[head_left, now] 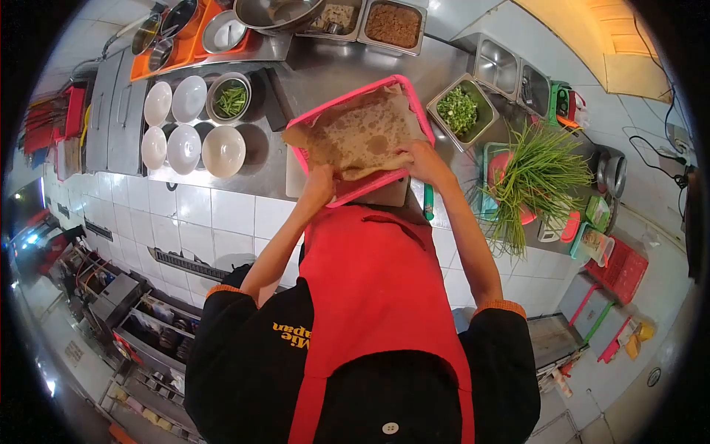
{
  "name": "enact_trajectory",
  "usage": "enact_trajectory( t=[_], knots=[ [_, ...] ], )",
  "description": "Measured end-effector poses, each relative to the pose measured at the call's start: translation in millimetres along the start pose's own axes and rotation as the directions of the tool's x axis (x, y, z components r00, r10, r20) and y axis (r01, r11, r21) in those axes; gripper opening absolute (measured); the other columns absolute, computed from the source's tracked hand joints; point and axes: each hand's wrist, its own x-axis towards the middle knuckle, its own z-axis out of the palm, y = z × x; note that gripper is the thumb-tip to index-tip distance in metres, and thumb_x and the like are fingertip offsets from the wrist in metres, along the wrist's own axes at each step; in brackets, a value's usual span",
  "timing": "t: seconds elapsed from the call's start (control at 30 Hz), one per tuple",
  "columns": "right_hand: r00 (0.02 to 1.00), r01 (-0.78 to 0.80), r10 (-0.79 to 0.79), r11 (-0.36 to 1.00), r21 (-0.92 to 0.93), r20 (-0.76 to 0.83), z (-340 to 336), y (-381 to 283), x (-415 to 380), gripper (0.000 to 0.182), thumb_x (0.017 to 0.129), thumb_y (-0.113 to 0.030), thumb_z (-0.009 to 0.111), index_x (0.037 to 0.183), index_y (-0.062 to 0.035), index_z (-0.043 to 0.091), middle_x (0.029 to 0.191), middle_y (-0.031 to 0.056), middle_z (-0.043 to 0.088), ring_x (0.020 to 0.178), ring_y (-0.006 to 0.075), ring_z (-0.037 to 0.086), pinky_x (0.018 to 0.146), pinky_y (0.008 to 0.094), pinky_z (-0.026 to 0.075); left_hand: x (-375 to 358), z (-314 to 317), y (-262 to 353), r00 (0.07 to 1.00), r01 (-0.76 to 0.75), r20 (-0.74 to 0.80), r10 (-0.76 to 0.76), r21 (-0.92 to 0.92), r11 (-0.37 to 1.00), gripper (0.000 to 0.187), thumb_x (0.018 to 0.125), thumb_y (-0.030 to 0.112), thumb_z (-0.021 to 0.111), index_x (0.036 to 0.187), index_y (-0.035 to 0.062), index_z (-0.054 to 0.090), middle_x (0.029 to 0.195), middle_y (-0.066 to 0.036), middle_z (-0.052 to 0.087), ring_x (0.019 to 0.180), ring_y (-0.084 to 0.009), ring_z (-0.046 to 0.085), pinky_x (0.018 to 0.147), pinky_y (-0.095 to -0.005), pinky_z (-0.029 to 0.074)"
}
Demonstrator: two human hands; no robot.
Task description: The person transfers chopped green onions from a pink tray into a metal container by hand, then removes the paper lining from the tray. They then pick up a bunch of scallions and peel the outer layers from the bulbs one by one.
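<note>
A pink plastic basket (pixel 305 120) sits at a tilt on the steel counter before me. Inside it lies a sheet of brown paper (pixel 366 132) with dark grease-like stains. My left hand (pixel 319 185) is closed on the paper's near left corner, close to the basket rim. At the near right side, my right hand (pixel 427 163) pinches the paper's edge just inside the rim. Some fingertips are hidden in the paper folds. Beneath the basket a pale cutting board (pixel 388 194) shows in part, with a green handle (pixel 429 201) to its right.
Several white bowls (pixel 184 148) stand left, beside a bowl of green vegetables (pixel 231 99). A steel pan of chopped scallions (pixel 458 111) is to the right, near a large bunch of long green stalks (pixel 543 177). Behind are a pan of brown mince (pixel 393 26) and a steel bowl (pixel 277 11).
</note>
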Motion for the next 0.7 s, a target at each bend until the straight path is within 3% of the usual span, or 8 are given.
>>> enact_trajectory(
  t=[0.07,0.13,0.3,0.5,0.57,0.6,0.67,0.7],
  knots=[
    [0.993,0.092,-0.093,0.995,-0.025,-0.069,2.9,-12.6,-2.9,0.036,0.072,-0.005,0.075,0.108,-0.0069,0.072,0.115,0.0144,0.068,0.108,0.0344,0.063,0.099,0.0455,0.045,-0.7,-20.7,4.8,0.996,0.089,0.053,-0.078,-0.265,0.96,0.013,0.077,0.001,0.069,0.088,-0.0028,0.072,0.083,-0.026,0.07,0.081,-0.039,0.07,0.073,-0.0442,0.054],
    [0.973,0.182,-0.188,0.982,-0.056,-0.134,10.3,-19.6,-0.3,0.036,0.071,-0.005,0.075,0.107,-0.0078,0.073,0.119,0.0126,0.067,0.111,0.0326,0.062,0.103,0.0463,0.042,-3.0,-34.8,7.2,0.998,0.048,0.051,-0.035,-0.269,0.962,0.013,0.076,0.0,0.068,0.088,-0.003,0.072,0.082,-0.025,0.07,0.081,-0.0383,0.07,0.072,-0.0434,0.053],
    [0.961,0.258,-0.275,0.898,-0.356,0.003,32.0,-10.7,14.4,0.023,0.079,-0.004,0.062,0.096,-0.0108,0.076,0.109,0.0093,0.068,0.113,0.0288,0.062,0.105,0.0441,0.039,-4.7,-44.9,11.9,0.995,0.025,0.099,0.004,-0.288,0.957,0.015,0.077,0.003,0.069,0.091,-0.0031,0.073,0.083,-0.023,0.071,0.078,-0.033,0.071,0.071,-0.041,0.053],
    [0.966,0.124,0.009,0.859,-0.497,0.257,30.1,-21.0,0.8,0.026,0.082,-0.002,0.057,0.095,-0.0113,0.076,0.103,0.0129,0.068,0.113,0.0286,0.062,0.094,0.0469,0.047,4.5,-5.3,-2.7,0.961,-0.142,0.212,0.174,-0.159,0.977,0.028,0.082,0.002,0.063,0.109,-0.0008,0.068,0.083,-0.019,0.071,0.078,-0.0337,0.07,0.077,-0.0418,0.055],
    [0.962,0.068,0.039,0.924,-0.375,0.269,11.8,-23.3,1.4,0.026,0.082,-0.003,0.059,0.099,-0.0111,0.076,0.104,0.0138,0.068,0.113,0.0295,0.062,0.093,0.0482,0.047,17.7,-9.7,20.6,0.969,0.009,0.243,-0.047,0.157,0.988,0.04,0.083,0.001,0.062,0.122,-0.0011,0.062,0.102,-0.022,0.069,0.102,-0.0369,0.066,0.089,-0.0444,0.053],
    [0.954,0.013,0.06,0.971,-0.24,0.293,4.3,-23.9,3.2,0.027,0.082,-0.004,0.06,0.103,-0.0109,0.076,0.105,0.0148,0.068,0.113,0.0304,0.062,0.093,0.0494,0.048,23.4,-5.9,22.1,0.97,0.011,0.238,-0.047,0.152,0.988,0.04,0.083,0.001,0.062,0.122,-0.0011,0.062,0.102,-0.022,0.069,0.102,-0.0369,0.066,0.089,-0.0444,0.053],
    [0.976,0.033,0.021,0.97,-0.242,0.217,-0.9,-29.2,19.4,0.036,0.08,-0.005,0.065,0.115,-0.0115,0.071,0.116,0.0164,0.064,0.12,0.0318,0.058,0.098,0.0507,0.046,30.5,-0.4,22.0,0.969,-0.165,-0.102,0.224,0.405,0.899,0.061,0.079,0.007,0.067,0.138,-0.0004,0.05,0.132,-0.027,0.054,0.128,-0.0438,0.049,0.101,-0.048,0.047],
    [0.991,0.045,-0.013,0.97,-0.24,0.131,-0.7,-31.9,28.8,0.05,0.078,-0.005,0.069,0.128,-0.0122,0.065,0.127,0.018,0.06,0.126,0.0331,0.054,0.103,0.052,0.044,31.7,-0.8,25.0,0.969,-0.165,-0.103,0.224,0.407,0.899,0.061,0.079,0.007,0.067,0.138,-0.0004,0.05,0.132,-0.027,0.054,0.128,-0.0438,0.049,0.101,-0.048,0.047]
  ],
)
